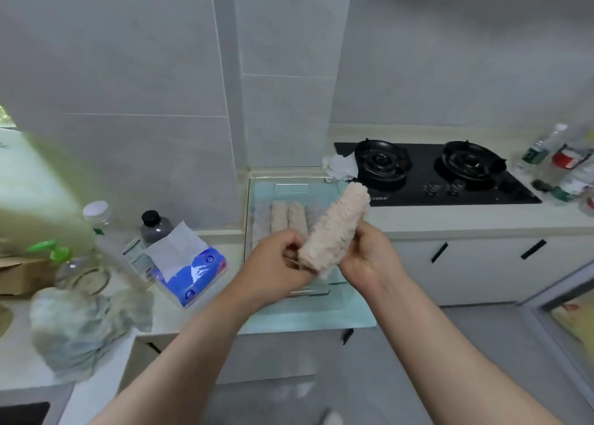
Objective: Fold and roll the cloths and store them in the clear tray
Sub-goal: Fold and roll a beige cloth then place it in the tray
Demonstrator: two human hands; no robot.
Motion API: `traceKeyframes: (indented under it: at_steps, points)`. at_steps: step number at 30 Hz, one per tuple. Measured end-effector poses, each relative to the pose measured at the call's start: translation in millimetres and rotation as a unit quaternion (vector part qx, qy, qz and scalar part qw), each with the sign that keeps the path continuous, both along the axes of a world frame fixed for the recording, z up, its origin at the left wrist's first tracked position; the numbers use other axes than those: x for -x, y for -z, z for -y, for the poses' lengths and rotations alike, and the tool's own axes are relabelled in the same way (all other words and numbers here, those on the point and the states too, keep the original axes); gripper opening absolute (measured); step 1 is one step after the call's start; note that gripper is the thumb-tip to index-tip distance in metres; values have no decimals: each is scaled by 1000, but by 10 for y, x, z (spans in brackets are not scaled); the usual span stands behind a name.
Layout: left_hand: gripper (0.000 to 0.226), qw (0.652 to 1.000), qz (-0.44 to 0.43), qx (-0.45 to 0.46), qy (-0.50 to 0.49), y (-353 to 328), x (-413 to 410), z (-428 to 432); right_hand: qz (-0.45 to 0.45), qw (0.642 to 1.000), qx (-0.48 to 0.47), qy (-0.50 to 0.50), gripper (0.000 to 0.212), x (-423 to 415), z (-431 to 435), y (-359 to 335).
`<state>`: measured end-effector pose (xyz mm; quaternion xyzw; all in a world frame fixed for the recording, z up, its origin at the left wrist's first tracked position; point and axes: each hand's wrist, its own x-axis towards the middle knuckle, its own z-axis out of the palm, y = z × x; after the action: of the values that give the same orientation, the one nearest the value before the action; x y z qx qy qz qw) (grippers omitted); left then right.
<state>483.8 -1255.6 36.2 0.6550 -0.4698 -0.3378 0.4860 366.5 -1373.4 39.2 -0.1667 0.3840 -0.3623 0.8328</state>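
A fluffy pinkish-beige rolled cloth point(337, 225) is held up above the clear tray point(249, 206), tilted with its top end to the right. My left hand point(276, 264) pinches its lower end. My right hand point(369, 254) grips its underside from the right. Inside the tray lie several rolled cloths point(284, 217) side by side, grey and beige. The tray rests on a pale teal mat point(308, 315). A heap of loose grey-green cloths point(80, 325) sits on the counter at the left.
A blue tissue pack point(189, 267) and several bottles point(128, 231) stand left of the tray. A black two-burner gas hob point(430, 174) lies to the right, with crumpled white paper point(340, 166) at its left edge and more bottles point(569, 164) at far right. Cabinet fronts and floor lie below.
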Motion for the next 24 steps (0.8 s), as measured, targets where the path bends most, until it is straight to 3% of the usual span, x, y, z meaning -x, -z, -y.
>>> traceKeyframes:
  at_steps: [2, 3, 5, 7, 9, 13, 14, 18, 24]
  points:
    - [26, 999, 35, -20, 10, 84, -103, 175, -8, 1000, -5, 0, 53, -59, 247, 83]
    - [25, 999, 43, -23, -14, 120, -207, 256, -47, 999, -1, -7, 44, -64, 350, 74]
    - [20, 993, 43, -15, -106, 197, -479, 415, -171, 984, 49, -32, 4, -36, 499, 35]
    - [15, 978, 51, -20, -203, 296, -743, 558, -285, 950, 105, -78, 18, -107, 678, 100]
    - [11, 965, 52, -42, -254, 454, -949, 705, -307, 936, 126, -120, 22, -244, 749, 231]
    - [41, 957, 91, -151, -231, 692, -1127, 1026, -347, 921, 56, -167, 35, -509, 773, 594]
    - [39, 957, 78, -165, -226, 727, -1154, 1097, -356, 918, 30, -172, 35, -559, 779, 694]
    - [31, 963, 20, -183, -199, 860, -1216, 1304, -404, 895, -37, -183, 28, -739, 832, 1073]
    - [72, 972, 45, -170, -156, 1043, -1262, 1295, -497, 842, -64, -200, 20, -858, 895, 1509]
